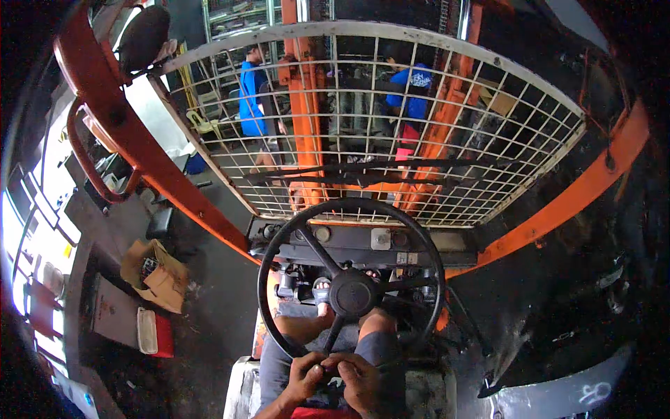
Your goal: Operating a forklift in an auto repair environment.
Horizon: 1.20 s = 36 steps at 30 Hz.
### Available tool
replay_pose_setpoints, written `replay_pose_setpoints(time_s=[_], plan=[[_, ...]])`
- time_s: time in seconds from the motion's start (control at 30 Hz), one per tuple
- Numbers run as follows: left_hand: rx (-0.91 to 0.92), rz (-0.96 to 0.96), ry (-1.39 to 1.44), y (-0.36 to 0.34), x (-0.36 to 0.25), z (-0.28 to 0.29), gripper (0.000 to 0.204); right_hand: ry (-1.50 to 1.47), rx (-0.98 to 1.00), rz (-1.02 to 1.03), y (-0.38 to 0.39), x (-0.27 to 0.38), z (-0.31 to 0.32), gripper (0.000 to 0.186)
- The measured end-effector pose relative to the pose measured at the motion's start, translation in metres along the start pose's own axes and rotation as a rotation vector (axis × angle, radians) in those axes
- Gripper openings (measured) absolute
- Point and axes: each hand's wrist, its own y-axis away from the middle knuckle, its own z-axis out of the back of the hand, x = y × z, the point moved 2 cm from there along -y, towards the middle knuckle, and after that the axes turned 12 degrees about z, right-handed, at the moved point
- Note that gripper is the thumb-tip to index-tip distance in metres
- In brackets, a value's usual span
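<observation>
A black steering wheel (pixel 351 293) with a round hub and spokes stands in front of my lap. At its lowest edge my left hand (pixel 305 378) and my right hand (pixel 357 383) are close together, their fingertips meeting. Both hands have curled fingers and cover the bottom of the rim. Whatever lies between the fingertips is too small or hidden to name; whether the fingers wrap the rim is also unclear. Below the wheel my bare knees and dark shorts (pixel 279 380) show, and one sandalled foot (pixel 322 290) rests near the pedals.
A white wire guard (pixel 366 126) and orange mast (pixel 307 119) rise ahead. Beyond them are a person in blue at left (pixel 252 98) and another in blue at right (pixel 412 91). On the left floor lie an open cardboard box (pixel 164 286) and a red-and-white container (pixel 155 332).
</observation>
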Motion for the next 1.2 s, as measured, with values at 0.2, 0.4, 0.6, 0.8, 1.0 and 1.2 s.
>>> replay_pose_setpoints(time_s=[0.2,0.4,0.6,0.8,1.0,1.2], plan=[[0.053,0.027,-0.026,-0.009,-0.01,0.002,0.061,0.166,0.025,0.035,-0.005,0.008,-0.005,0.021],[0.18,-0.046,-0.246,-0.064,-0.027,-0.011,0.05,0.391,-0.145,0.143,-0.004,0.008,0.037,0.018],[0.444,-0.11,-0.356,-0.071,-0.031,-0.022,0.044,0.692,-0.371,0.444,-0.001,0.015,0.077,0.02],[0.572,-0.034,-0.364,-0.016,-0.015,0.021,0.046,0.101,-0.664,0.442,-0.005,0.059,0.084,0.023],[0.682,0.055,-0.569,-0.01,-0.076,0.055,0.049,0.238,-0.716,0.688,-0.003,0.088,0.108,0.021],[0.198,0.18,-0.571,-0.032,-0.107,0.116,0.024,0.787,-0.654,0.62,-0.001,0.079,0.111,0.024]])
